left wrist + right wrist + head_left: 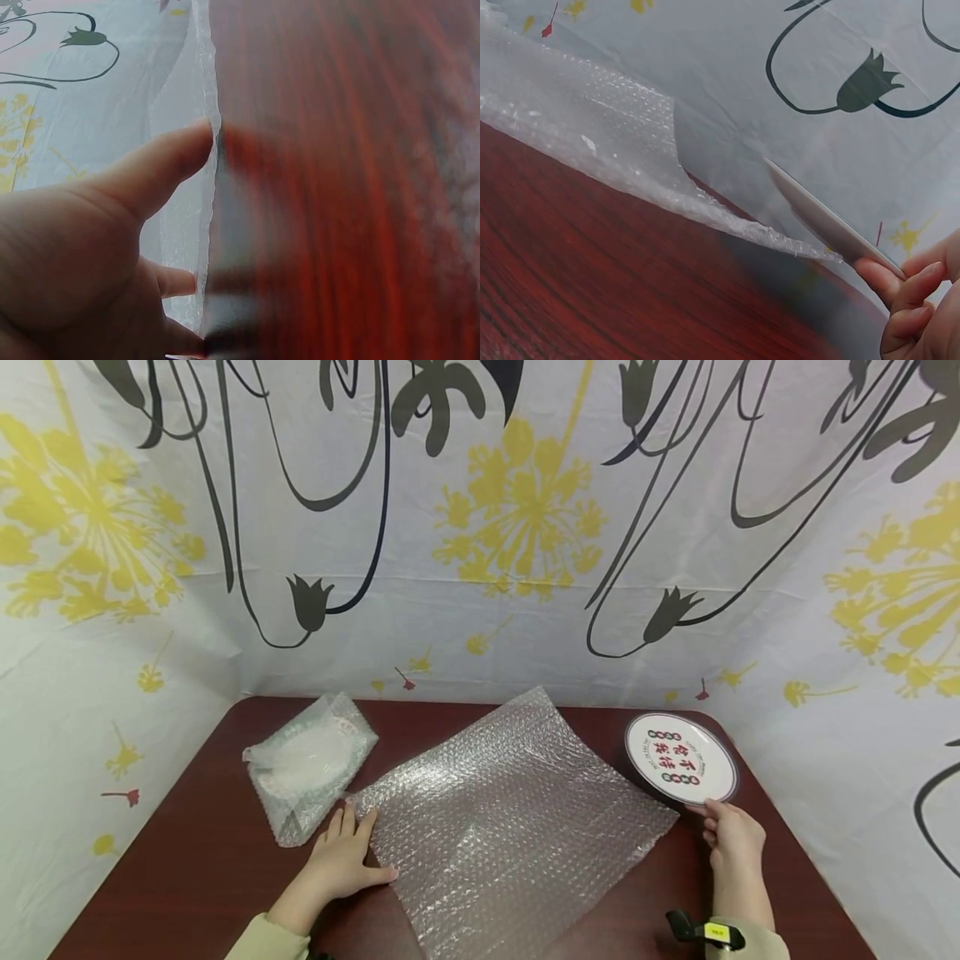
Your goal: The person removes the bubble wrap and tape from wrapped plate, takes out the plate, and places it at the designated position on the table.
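The table point(180, 868) carries a bubble sheet point(502, 810) in the middle and a wrapped packet point(311, 760) at far left; a tilted plate point(681, 758) is at far right. The left hand point(341, 858), fingers spread wide, touches the sheet's left edge; the right hand point(735, 839) pinches the plate's near edge.

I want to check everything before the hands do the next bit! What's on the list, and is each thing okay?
If the plate goes onto the bubble wrap next, check:

1. Plate gripped: ok, the right hand pinches its near edge.
2. Bubble wrap spread out: ok, it lies open on the table.
3. Left hand at the wrap: ok, its thumb touches the left edge.
4. Plate over the wrap's middle: not ok, it's at the right corner.
5. Wrapped bundle apart from the wrap: cannot tell, their edges nearly meet.
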Demonstrator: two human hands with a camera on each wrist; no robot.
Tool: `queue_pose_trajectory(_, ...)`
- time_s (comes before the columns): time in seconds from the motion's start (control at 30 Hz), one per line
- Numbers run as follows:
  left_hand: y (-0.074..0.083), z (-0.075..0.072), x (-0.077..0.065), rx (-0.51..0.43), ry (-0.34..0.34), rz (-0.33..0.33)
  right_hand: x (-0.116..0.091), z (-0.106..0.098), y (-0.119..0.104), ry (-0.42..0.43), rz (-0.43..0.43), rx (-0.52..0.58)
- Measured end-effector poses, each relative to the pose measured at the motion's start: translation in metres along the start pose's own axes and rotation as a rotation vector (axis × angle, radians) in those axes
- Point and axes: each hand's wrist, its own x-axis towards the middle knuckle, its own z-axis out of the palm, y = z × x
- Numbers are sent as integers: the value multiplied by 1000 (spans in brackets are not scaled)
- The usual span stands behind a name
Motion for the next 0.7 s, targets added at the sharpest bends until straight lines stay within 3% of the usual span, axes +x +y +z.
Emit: queue_pose_trajectory(0.7,-1,1,0,0,5,5,10,-9,7,52,43,46)
